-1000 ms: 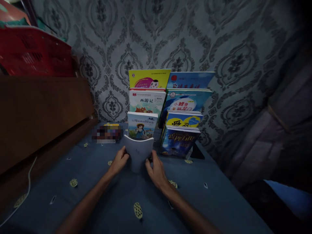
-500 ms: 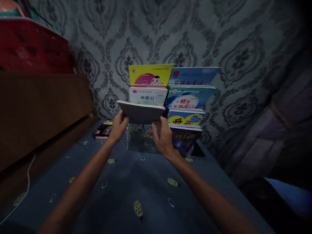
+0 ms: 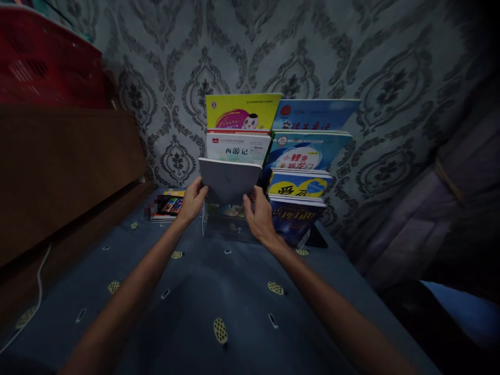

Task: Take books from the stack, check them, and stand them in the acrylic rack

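My left hand grips the left edge of a flat grey slab that looks like a tablet, thumb on the near face. At its lower right edge, my right hand is closed on it, fingers partly hidden behind. The tablet stands nearly upright, leaning back, in front of a white book. Its lower edge is at the front section of a clear stepped stand, where a picture partly shows behind the plastic. I cannot tell whether the tablet rests on the stand.
A yellow book stands behind the white one. To the right rise a blue book, a fish-story book, a yellow-and-blue book and a dark blue book. More books lie left. A wooden cabinet carries a red basket.
The tablet has tipped from nearly flat to more upright and come down closer to the stand. Both hands have kept hold of it. The view has shifted slightly.
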Demonstrator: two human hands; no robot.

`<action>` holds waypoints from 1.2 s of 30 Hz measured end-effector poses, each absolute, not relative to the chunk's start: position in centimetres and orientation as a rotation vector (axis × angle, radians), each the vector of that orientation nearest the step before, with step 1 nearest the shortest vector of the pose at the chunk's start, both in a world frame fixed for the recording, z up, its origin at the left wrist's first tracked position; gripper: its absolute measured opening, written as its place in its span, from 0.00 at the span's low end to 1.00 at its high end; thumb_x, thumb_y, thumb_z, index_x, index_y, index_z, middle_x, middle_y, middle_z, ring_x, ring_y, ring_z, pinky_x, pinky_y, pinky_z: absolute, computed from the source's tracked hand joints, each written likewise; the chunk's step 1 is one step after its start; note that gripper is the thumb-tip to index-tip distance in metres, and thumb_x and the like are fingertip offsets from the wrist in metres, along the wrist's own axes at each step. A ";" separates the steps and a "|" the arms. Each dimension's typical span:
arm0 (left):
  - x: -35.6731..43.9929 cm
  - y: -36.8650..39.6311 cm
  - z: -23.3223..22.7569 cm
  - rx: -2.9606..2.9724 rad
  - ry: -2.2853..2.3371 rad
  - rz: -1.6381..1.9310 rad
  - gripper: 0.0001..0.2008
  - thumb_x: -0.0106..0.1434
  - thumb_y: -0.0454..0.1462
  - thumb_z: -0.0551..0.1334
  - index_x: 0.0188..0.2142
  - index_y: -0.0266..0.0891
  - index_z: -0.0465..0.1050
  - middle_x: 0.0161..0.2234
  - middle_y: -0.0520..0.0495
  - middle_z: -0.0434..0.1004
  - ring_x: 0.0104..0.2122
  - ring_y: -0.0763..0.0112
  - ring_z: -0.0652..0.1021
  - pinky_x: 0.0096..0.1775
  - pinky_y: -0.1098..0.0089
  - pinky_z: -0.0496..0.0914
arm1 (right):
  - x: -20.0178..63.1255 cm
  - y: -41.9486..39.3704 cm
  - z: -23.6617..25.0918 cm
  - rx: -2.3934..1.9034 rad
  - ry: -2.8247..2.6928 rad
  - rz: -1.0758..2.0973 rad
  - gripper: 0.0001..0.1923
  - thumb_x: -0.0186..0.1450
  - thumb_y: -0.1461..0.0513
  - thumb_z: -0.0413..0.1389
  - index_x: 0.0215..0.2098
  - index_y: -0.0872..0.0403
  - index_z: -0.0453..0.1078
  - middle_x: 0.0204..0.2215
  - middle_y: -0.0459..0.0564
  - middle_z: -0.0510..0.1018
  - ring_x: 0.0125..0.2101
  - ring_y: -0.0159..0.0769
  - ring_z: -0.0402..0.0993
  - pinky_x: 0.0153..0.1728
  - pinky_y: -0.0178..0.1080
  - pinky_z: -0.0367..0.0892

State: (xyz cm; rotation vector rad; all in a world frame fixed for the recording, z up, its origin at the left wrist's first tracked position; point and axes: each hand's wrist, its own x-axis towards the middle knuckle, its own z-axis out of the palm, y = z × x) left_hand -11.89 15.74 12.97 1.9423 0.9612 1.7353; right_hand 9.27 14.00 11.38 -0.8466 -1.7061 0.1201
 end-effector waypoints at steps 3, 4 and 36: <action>-11.9 16.0 12.9 1.955 0.967 1.742 0.11 0.65 0.42 0.57 0.41 0.39 0.71 0.34 0.49 0.73 0.34 0.68 0.72 0.37 0.70 0.69 | 9.3 14.2 11.7 -0.873 -1.708 0.062 0.11 0.72 0.57 0.45 0.48 0.52 0.64 0.40 0.55 0.75 0.40 0.42 0.73 0.45 0.48 0.71; -11.9 16.1 12.8 1.958 0.958 1.751 0.11 0.66 0.43 0.57 0.42 0.39 0.71 0.35 0.49 0.73 0.35 0.68 0.72 0.37 0.70 0.69 | 9.3 14.2 11.8 -0.876 -1.705 0.047 0.11 0.73 0.57 0.45 0.48 0.52 0.63 0.40 0.54 0.75 0.40 0.42 0.73 0.45 0.47 0.71; -10.8 16.5 9.3 2.240 1.886 1.472 0.07 0.70 0.33 0.51 0.44 0.38 0.66 0.43 0.39 0.71 0.45 0.56 0.75 0.50 0.58 0.70 | 9.4 17.7 6.8 -1.065 -1.674 0.004 0.30 0.71 0.56 0.45 0.69 0.57 0.56 0.62 0.64 0.69 0.61 0.51 0.67 0.62 0.59 0.62</action>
